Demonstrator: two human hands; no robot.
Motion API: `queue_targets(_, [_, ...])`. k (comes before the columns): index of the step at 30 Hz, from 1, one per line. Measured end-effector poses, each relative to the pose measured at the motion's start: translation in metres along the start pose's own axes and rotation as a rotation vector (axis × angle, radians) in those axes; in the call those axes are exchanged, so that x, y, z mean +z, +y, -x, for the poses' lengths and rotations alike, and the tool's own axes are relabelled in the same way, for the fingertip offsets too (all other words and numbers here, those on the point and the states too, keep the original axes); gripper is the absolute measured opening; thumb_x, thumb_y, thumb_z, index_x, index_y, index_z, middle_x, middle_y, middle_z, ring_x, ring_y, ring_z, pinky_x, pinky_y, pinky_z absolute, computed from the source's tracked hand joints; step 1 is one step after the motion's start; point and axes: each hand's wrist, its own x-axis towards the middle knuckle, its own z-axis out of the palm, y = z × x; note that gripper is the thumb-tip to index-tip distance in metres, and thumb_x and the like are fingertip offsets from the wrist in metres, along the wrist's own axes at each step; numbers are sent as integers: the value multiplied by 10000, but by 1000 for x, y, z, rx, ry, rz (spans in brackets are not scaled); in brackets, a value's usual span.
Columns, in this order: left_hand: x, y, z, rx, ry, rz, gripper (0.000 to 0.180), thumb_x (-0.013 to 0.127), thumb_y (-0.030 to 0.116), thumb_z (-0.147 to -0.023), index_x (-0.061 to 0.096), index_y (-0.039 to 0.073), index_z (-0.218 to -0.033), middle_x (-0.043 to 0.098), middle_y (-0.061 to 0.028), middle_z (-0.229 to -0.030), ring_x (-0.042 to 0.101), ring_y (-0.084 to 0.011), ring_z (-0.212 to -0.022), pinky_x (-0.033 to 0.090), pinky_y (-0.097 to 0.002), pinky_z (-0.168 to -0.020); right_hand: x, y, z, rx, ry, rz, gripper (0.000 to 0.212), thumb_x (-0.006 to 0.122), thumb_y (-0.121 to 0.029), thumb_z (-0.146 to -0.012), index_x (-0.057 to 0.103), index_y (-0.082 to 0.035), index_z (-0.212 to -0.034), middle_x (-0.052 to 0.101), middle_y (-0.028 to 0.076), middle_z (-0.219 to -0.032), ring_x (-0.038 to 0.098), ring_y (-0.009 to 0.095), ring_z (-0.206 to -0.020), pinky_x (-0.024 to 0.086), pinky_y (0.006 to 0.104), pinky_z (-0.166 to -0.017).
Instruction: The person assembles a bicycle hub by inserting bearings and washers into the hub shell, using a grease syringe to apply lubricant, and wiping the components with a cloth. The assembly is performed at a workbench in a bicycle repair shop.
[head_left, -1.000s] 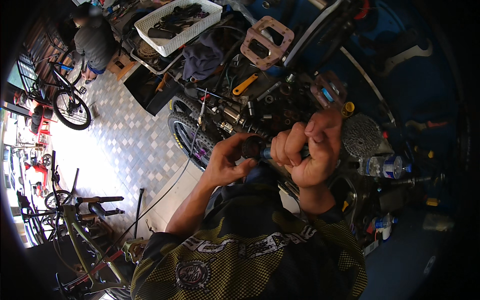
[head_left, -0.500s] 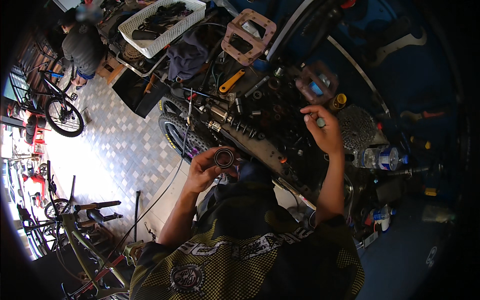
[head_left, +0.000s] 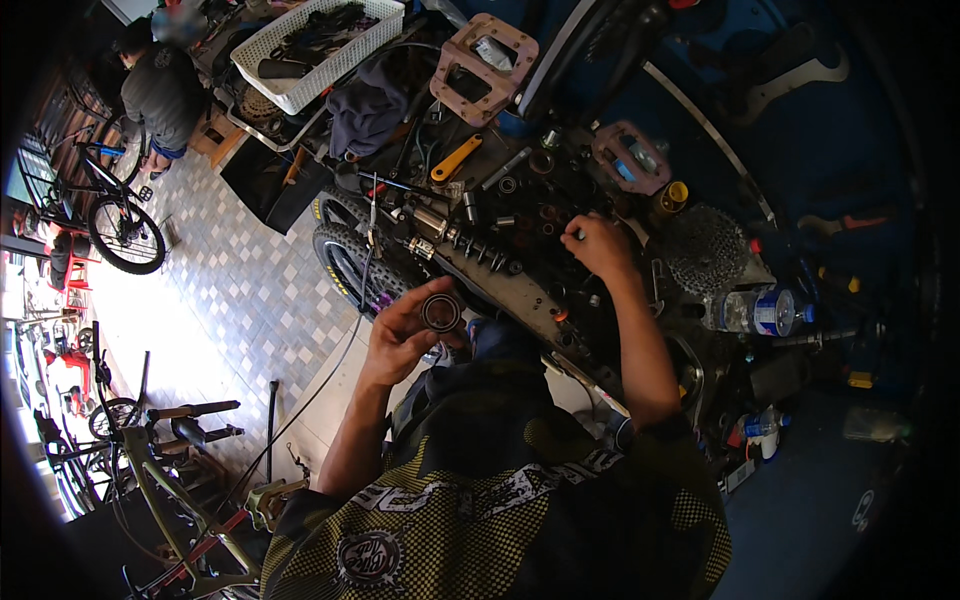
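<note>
I had the ring [head_left: 441, 329] in my left hand [head_left: 396, 340], pinched at its edge between thumb and fingers, its round face turned up toward me, out in front of my body and short of the cluttered surface [head_left: 532, 302]. That grip seemed right to me: light on the outer edge, so that the opening stayed in plain sight and nothing pressed across its face. My right hand [head_left: 602, 248] was over the surface, fingers drawn in among the small loose parts [head_left: 549, 213]; a pale spot showed at the fingertips, but I could not tell whether they had closed on anything. With the coil shock [head_left: 482, 250] on one side and the toothed cassette [head_left: 708, 250] on the other, I judged it best to work there with fingertips only, wrist high, lest I sweep little pieces together, and to hold the ring steady meanwhile.
</note>
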Motion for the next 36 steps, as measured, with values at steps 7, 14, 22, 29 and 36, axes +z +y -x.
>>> queue_targets(7, [1, 3, -3, 38, 22, 49, 576, 759, 45, -942, 500, -11, -1454, 669, -145, -1272, 679, -245, -1167, 633, -439, -923, 20, -2, -3, -5, -93, 149, 144, 799, -209, -870, 732, -130, -970, 672, 59, -1082, 712, 323, -977, 580, 457, -828])
queue_targets(14, [-5, -6, -6, 9, 85, 46, 604, 729, 86, -983, 477, -37, -1518, 669, -150, -1330, 675, -235, -1197, 646, -417, -916, -34, -76, 33, -346, 266, -269, 105, 776, -114, -876, 714, -114, -962, 706, 57, -1066, 723, 288, -862, 588, 398, -728])
queue_targets(22, [8, 4, -15, 35, 78, 75, 610, 707, 86, -1009, 462, -37, -1555, 663, -145, -1387, 709, -216, -1135, 640, -402, -941, -64, -159, 72, -1051, 420, -40, 142, 738, -178, -898, 759, -118, -1025, 751, 47, -1165, 725, 154, -801, 544, 289, -609])
queue_targets(29, [8, 7, -15, 69, 75, 15, 589, 640, 45, -1040, 422, -39, -1581, 653, -160, -1411, 689, -223, -1197, 601, -401, -1029, -63, -166, 69, -1110, 411, 7, 106, 727, -156, -921, 786, -121, -1002, 766, 39, -1224, 630, 113, -662, 487, 267, -551])
queue_targets(36, [14, 12, -16, 69, 109, -57, 558, 587, 8, -1047, 420, -58, -1575, 634, -181, -1436, 634, -220, -1287, 541, -431, -1116, -61, -168, 73, -1082, 375, 20, 113, 724, -169, -927, 783, -109, -1002, 755, 59, -1258, 665, 132, -705, 518, 276, -589])
